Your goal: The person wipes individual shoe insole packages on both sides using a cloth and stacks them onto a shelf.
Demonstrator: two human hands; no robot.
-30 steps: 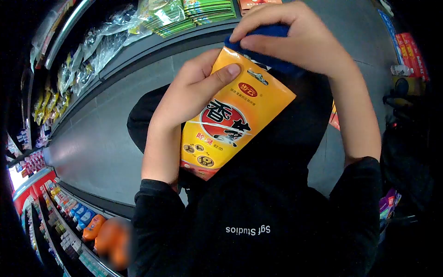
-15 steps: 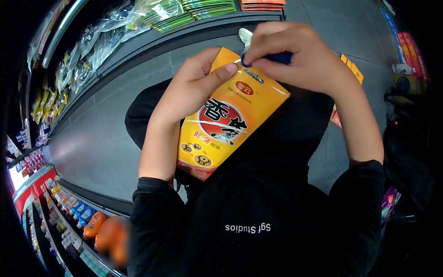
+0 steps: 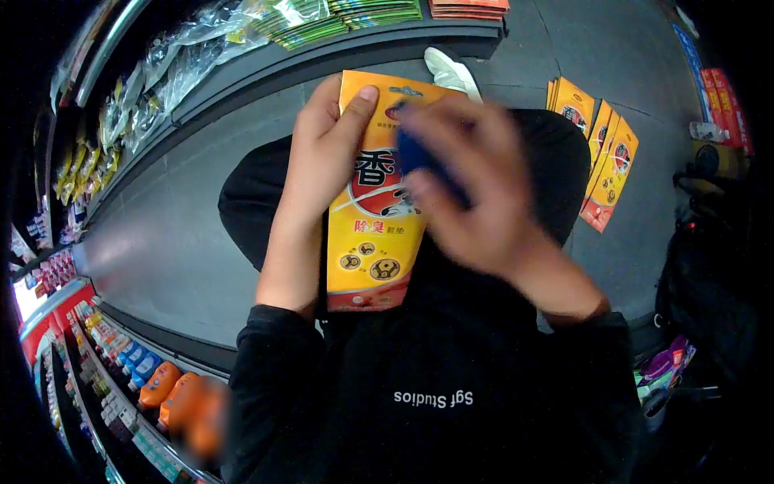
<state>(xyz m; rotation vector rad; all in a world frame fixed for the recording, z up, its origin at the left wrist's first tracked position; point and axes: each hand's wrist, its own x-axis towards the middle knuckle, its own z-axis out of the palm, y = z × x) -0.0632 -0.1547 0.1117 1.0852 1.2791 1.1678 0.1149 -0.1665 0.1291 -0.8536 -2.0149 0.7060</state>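
My left hand [image 3: 322, 145] grips a yellow insole packet [image 3: 355, 278] by its upper left edge, thumb on the front and fingers behind. The packet stands nearly upright over my lap, with a red circle, black characters and a hang hole at its top. A dark blue cloth [image 3: 429, 165] is in my right hand [image 3: 488, 189], which is closed around it and smeared by motion. Cloth and hand lie over the packet's upper right side and hide part of its print. Whether the cloth touches the packet I cannot tell.
Several similar yellow packets [image 3: 606, 173] lie overlapping on the grey floor [image 3: 185, 218] at right. A low shelf [image 3: 387, 36] at the top carries green packets [image 3: 375, 10]. Bottles [image 3: 145, 367] line a shelf at lower left. A white shoe [image 3: 451, 73] shows beyond the packet.
The packet has turned more upright and shifted slightly left. My right hand has come down with the blue cloth from the packet's top corner to its upper front, uncovering the floor packets.
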